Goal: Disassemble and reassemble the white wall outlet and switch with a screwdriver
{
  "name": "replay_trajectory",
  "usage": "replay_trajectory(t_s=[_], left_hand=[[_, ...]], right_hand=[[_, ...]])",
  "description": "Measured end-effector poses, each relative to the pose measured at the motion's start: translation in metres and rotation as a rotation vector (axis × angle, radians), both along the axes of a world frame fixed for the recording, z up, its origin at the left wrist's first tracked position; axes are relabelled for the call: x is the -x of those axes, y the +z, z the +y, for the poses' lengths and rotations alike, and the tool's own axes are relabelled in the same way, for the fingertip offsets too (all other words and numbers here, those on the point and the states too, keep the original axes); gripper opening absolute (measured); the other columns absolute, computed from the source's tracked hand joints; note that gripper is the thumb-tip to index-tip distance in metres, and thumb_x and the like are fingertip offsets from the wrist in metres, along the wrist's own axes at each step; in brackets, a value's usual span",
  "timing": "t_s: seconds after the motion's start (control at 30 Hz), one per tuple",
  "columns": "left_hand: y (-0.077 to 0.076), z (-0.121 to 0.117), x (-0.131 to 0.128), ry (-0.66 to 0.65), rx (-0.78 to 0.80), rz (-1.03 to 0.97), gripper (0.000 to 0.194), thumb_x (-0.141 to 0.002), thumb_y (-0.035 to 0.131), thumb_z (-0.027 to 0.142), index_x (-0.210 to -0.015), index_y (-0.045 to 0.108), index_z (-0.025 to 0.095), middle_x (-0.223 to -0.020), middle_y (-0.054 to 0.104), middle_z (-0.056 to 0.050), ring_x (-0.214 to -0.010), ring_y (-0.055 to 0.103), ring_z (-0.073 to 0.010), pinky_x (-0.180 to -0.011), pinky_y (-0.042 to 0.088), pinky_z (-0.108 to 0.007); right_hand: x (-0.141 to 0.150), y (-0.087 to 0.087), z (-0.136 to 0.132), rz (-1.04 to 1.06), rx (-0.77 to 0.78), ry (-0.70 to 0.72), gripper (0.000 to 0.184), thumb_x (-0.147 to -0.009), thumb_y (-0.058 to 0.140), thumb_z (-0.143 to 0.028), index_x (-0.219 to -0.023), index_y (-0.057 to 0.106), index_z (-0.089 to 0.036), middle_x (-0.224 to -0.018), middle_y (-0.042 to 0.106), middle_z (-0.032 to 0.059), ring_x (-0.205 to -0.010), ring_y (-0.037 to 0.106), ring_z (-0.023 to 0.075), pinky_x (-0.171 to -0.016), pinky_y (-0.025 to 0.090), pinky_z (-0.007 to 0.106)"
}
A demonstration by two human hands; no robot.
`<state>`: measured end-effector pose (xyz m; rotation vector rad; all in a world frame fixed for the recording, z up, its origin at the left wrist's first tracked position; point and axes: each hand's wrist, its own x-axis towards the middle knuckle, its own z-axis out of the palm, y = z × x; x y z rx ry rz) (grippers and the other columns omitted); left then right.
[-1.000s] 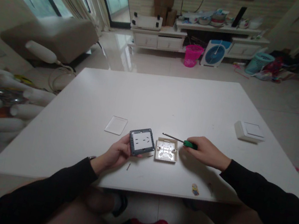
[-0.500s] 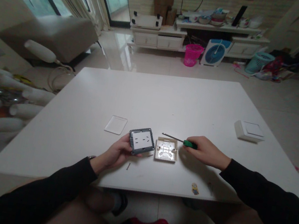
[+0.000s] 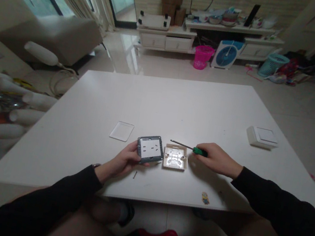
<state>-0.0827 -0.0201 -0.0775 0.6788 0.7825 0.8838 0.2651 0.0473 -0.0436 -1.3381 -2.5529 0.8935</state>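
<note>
My left hand (image 3: pixel 126 158) grips a wall socket (image 3: pixel 150 149) by its lower left side; it has a white face with slots and a dark grey frame. Closed around the green handle of a screwdriver (image 3: pixel 198 151), my right hand (image 3: pixel 218 158) rests at the right, with the shaft pointing left. Between the hands lies an open white back box (image 3: pixel 174 162) on the table, just under the screwdriver's shaft. A screw (image 3: pixel 135 174) lies near my left hand. Behind that hand is a square, pale cover plate (image 3: pixel 122 131).
A white switch on its box (image 3: pixel 262 137) stands at the right of the white table (image 3: pixel 163 98). A small cartoon sticker (image 3: pixel 205 198) is near the front edge. Beyond the table are a pink basket (image 3: pixel 202 57) and a blue fan (image 3: pixel 227 55).
The socket in my left hand has shifted slightly right, nearer the back box, and turned a little. My right hand and the screwdriver are nearly unmoved.
</note>
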Motion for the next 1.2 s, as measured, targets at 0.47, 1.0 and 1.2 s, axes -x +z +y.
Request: replay_trajectory(t_s=[0.47, 1.0, 1.2], left_hand=[[0.0, -0.005, -0.003, -0.143, -0.11, 0.326, 0.057, -0.07, 0.093, 0.026, -0.118, 0.066, 0.013, -0.109, 0.074, -0.01, -0.089, 0.068, -0.0198, -0.071, 0.053, -0.028], [0.03, -0.009, -0.018, -0.098, -0.142, 0.429, 0.046, -0.064, 0.085, 0.017, -0.107, 0.067, 0.015, -0.097, 0.072, -0.003, -0.089, 0.068, -0.0189, -0.09, 0.052, -0.036], [0.039, -0.016, -0.022, -0.098, -0.098, 0.418, 0.049, -0.063, 0.086, 0.015, -0.109, 0.069, 0.015, -0.101, 0.073, -0.005, -0.091, 0.069, -0.0203, -0.091, 0.052, -0.038]], right_hand=[[0.003, 0.003, -0.002, 0.034, 0.022, 0.018, 0.025, -0.091, 0.052, -0.032, -0.069, 0.052, -0.021, -0.063, 0.055, 0.0008, -0.061, 0.049, 0.0168, -0.063, 0.027, 0.032], [0.002, 0.003, -0.003, 0.036, 0.023, 0.034, 0.024, -0.092, 0.052, -0.032, -0.073, 0.057, -0.02, -0.067, 0.058, 0.0016, -0.064, 0.052, 0.0174, -0.063, 0.03, 0.031], [0.004, 0.006, -0.005, 0.047, 0.008, 0.043, 0.024, -0.093, 0.052, -0.032, -0.072, 0.055, -0.021, -0.067, 0.058, 0.0015, -0.063, 0.052, 0.0173, -0.063, 0.03, 0.031]])
